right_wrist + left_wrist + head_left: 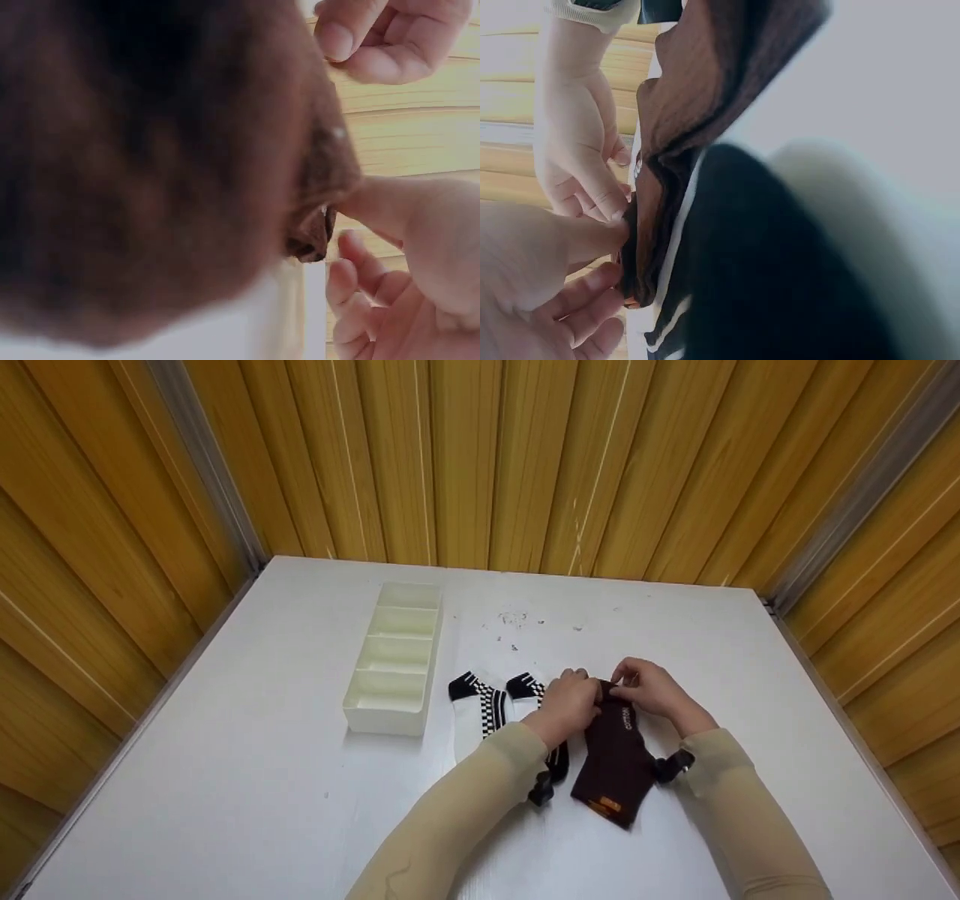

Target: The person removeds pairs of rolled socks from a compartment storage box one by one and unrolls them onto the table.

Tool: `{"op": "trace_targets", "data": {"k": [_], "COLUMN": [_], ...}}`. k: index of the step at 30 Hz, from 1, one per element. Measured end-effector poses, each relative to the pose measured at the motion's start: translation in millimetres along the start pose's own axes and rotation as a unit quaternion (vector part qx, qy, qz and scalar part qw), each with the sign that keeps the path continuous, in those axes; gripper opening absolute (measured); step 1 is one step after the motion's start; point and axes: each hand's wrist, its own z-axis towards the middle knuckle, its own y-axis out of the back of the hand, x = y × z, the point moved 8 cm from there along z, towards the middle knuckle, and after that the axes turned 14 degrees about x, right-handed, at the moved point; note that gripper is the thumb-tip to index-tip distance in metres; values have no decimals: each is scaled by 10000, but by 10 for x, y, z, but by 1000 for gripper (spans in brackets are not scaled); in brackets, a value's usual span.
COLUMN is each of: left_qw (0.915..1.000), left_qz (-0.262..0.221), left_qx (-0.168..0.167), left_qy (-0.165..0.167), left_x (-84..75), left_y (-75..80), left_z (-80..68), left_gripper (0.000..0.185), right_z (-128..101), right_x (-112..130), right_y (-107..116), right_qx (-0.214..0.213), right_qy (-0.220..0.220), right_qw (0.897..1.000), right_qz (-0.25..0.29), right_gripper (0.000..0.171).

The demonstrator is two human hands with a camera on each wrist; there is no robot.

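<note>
A dark maroon sock (616,750) lies on the table with pale "COTTON" lettering and an orange patch at its near end. The left hand (570,703) pinches its far end; in the left wrist view the thumb and fingers of that left hand (547,270) close on the folded fabric. At the far right corner, the right hand (654,688) pinches the same sock between thumb and fingers. In the right wrist view, blurred brown fabric fills the left side, and the thumb of the right hand (427,247) presses its edge.
Left of the hands lie two white socks with black checks, one in full view (471,720) and the other (525,690) partly under the left arm. A pale divided box (386,721) stands farther left. Wood-pattern walls (465,465) enclose the white table (225,780).
</note>
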Motion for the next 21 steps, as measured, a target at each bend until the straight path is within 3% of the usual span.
{"op": "trace_targets", "data": {"k": [4, 9, 16, 21], "left_qw": [9990, 9974, 9939, 9919], "left_qz": [191, 492, 963, 1079], "left_qx": [399, 514, 530, 675], "left_qy": [-18, -81, -64, -44], "left_x": [-37, -91, -142, -161], "left_y": [-64, -102, -122, -136], "left_z": [-7, -22, -34, -41], "left_gripper": [29, 37, 40, 42], "right_z": [-2, -19, 76, 188], "right_x": [22, 50, 78, -3], "right_y": [-44, -84, 20, 69], "right_qx": [329, 701, 436, 314], "right_qy": [199, 229, 71, -83], "right_qw": [9990, 9964, 9987, 9983], "right_qz": [222, 413, -266, -487], "right_gripper": [23, 52, 21, 20]}}
